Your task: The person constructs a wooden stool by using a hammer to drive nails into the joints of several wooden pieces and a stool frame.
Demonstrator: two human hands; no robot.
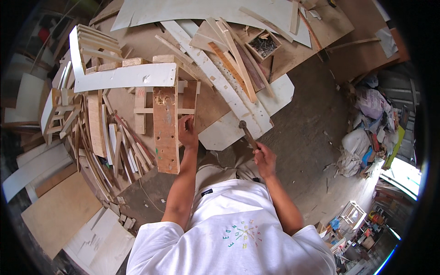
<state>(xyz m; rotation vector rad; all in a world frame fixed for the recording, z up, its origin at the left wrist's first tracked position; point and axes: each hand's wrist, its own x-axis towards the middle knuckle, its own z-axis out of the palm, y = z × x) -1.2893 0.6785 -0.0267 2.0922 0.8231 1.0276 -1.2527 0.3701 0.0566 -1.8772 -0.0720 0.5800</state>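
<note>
A wooden frame (126, 77) with a white face and several slats stands on the worktable at the left. From it a plywood board (166, 137) with holes and a green mark reaches toward me. A thin cross slat (186, 111) meets this board. My left hand (188, 135) is beside the board, just below the slat, with its fingers curled together; what they pinch, if anything, is too small to make out. My right hand (266, 161) is closed around the handle of a hammer (247, 134), its head pointing away from me over the table's near edge.
Wood strips (238, 64) and a small box of nails (263, 45) lie on the worktable (213, 103). Many offcuts (110, 142) lean at the left, near plywood sheets (59, 206). Bags and rubbish (362, 137) are heaped on the floor at the right.
</note>
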